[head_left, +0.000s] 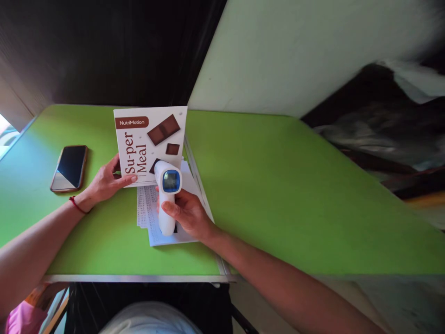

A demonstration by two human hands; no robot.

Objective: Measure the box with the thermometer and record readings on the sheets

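Hands (190, 214) hold pack (151, 144) (left) and thermometer (167, 195) (right).

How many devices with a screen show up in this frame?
2: a phone lying on the green table, left of the left hand, and a white thermometer with a blue-framed display, held in the right hand. No others show.
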